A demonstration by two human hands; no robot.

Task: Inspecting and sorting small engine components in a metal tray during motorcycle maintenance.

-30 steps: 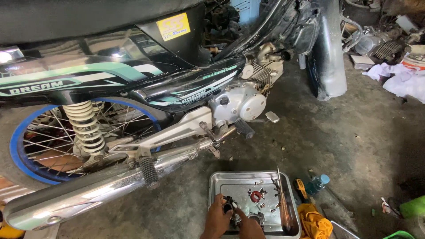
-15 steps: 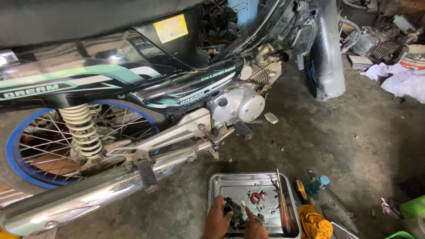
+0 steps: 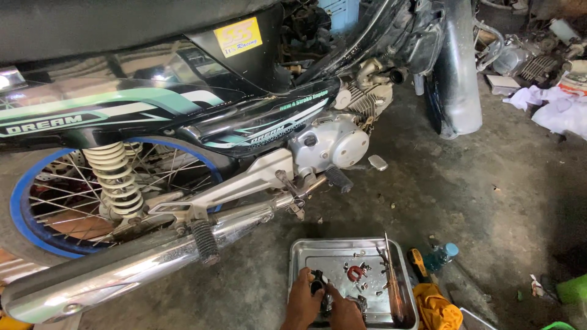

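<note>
Over the metal tray [image 3: 342, 253] on the floor, the left hand [image 3: 302, 302] and right hand [image 3: 343, 311] together grip a small dark part [image 3: 318, 286], seemingly sorting parts; fitting it needs steady alignment. Beyond stands the motorcycle [image 3: 244, 128].

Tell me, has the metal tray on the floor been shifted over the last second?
No. The metal tray sits just as far from the chrome exhaust pipe and the blue-capped bottle; only the camera view shifts slightly.
</note>
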